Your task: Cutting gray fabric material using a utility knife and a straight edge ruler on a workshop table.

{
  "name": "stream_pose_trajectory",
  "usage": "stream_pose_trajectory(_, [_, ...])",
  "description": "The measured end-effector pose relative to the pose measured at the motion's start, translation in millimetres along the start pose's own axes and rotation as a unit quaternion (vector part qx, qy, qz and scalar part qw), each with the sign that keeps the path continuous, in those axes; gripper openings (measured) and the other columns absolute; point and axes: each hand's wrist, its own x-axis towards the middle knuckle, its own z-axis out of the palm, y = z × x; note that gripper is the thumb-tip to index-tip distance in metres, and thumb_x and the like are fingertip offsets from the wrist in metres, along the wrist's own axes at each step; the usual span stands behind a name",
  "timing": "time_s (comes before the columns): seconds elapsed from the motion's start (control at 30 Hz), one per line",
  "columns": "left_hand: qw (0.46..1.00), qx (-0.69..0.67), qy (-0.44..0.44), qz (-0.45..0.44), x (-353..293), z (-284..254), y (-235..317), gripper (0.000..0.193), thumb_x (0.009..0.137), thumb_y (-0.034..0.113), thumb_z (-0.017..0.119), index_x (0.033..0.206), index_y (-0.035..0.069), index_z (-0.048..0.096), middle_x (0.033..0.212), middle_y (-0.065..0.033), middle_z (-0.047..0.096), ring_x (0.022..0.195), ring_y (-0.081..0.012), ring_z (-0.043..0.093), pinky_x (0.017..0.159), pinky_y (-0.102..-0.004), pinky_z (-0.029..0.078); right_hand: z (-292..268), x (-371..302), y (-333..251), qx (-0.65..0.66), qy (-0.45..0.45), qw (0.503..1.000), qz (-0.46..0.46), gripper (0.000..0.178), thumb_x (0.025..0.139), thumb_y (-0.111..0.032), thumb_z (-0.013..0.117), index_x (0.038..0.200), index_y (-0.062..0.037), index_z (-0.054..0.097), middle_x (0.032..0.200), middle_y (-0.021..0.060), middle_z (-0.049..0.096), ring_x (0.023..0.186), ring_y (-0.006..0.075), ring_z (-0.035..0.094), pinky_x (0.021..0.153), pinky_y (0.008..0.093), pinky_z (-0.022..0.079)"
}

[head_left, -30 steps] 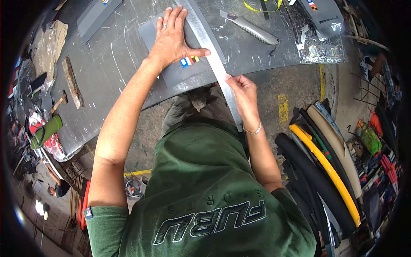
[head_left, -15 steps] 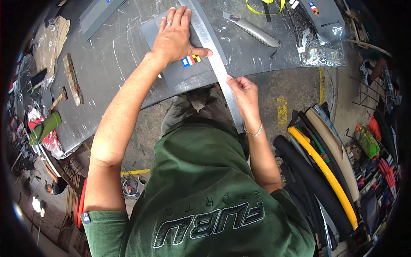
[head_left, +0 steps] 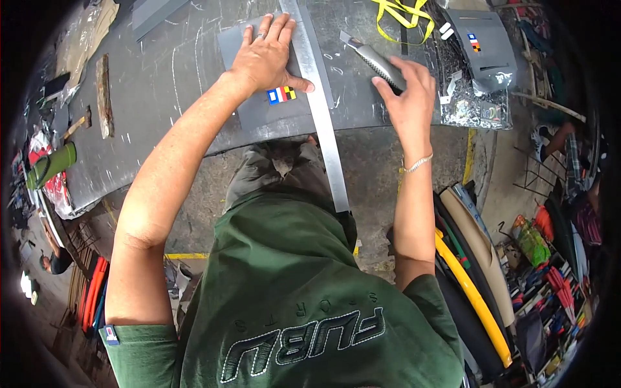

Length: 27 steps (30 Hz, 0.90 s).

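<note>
My left hand (head_left: 264, 59) lies spread on a grey sheet (head_left: 259, 116) that bears a small patch of coloured flags (head_left: 281, 95). Its thumb touches the edge of a long metal ruler (head_left: 328, 145). The ruler crosses the sheet and sticks out past the table's near edge, toward my body. Right of the ruler, a utility knife (head_left: 374, 61) with a grey ribbed handle lies on the table, its blade pointing to the far left. My right hand (head_left: 413, 94) is over the handle's near end, thumb and fingers apart on either side, not closed round it.
The dark, scratched table (head_left: 152, 97) ends in a curved near edge. A yellow strap (head_left: 404, 19) lies beyond the knife, and a grey flagged piece (head_left: 482, 48) at the far right. Left are a wooden stick (head_left: 105, 97) and a hammer (head_left: 81, 123). Rolls of material (head_left: 475, 291) lie at lower right.
My right hand has let go of the ruler's near end and moved up and right to the utility knife. My left hand still presses on the sheet.
</note>
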Motion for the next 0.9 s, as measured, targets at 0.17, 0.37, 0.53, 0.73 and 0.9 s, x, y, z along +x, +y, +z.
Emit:
stream_pose_trajectory(0.17, [1.0,-0.021,0.018,0.003,-2,5,-3,0.145,0.052,0.086,0.078,0.16,0.004,0.025,0.167,-0.0162,0.024,0.157,-0.0372,0.016,0.125,-0.0608,0.021,11,10,4,-0.06,-0.058,0.996,-0.01,0.039,0.084,-0.023,0.08,0.121,-0.013,0.072,0.119,0.0061,0.067,0.115,0.0301,0.056,0.103,0.0458,0.04])
stream_pose_trajectory(0.37, [0.999,-0.029,0.024,0.009,2,8,-4,0.145,0.051,0.086,0.079,0.159,0.004,0.026,0.167,-0.0168,0.023,0.157,-0.038,0.016,0.125,-0.0616,0.021,9,-9,14,-0.018,-0.02,0.999,-0.022,0.038,0.086,-0.018,0.078,0.121,-0.0059,0.07,0.11,0.0104,0.067,0.099,0.0278,0.065,0.09,0.0404,0.051])
stream_pose_trajectory(0.53, [1.0,-0.021,0.021,0.012,4,7,-6,0.148,0.053,0.089,0.076,0.16,0.002,0.024,0.167,-0.0174,0.023,0.157,-0.0384,0.013,0.124,-0.0631,0.021,7,-67,5,0.43,0.004,0.886,0.176,0.029,0.092,-0.013,0.073,0.115,-0.0024,0.058,0.097,0.006,0.061,0.076,0.011,0.059,0.065,0.0243,0.048])
stream_pose_trajectory(0.73, [0.999,0.007,-0.032,-0.002,1,-9,5,0.145,0.054,0.085,0.078,0.157,-0.004,0.028,0.165,-0.0197,0.026,0.156,-0.0387,0.018,0.124,-0.0599,0.025,21,-101,-44,0.424,-0.05,0.871,0.243,0.032,0.103,-0.02,0.062,0.126,-0.0025,0.048,0.079,-0.0008,0.054,0.059,0.0058,0.05,0.052,0.0222,0.042])
stream_pose_trajectory(0.9, [0.999,0.018,-0.033,0.018,4,-22,14,0.134,0.062,0.074,0.082,0.153,-0.01,0.031,0.163,-0.0232,0.029,0.154,-0.0406,0.023,0.124,-0.0524,0.028,27,-78,-58,0.279,-0.086,0.95,0.107,0.053,0.103,-0.012,0.056,0.152,-0.0023,0.04,0.094,0.0106,0.068,0.058,0.01,0.056,0.058,0.0282,0.051])
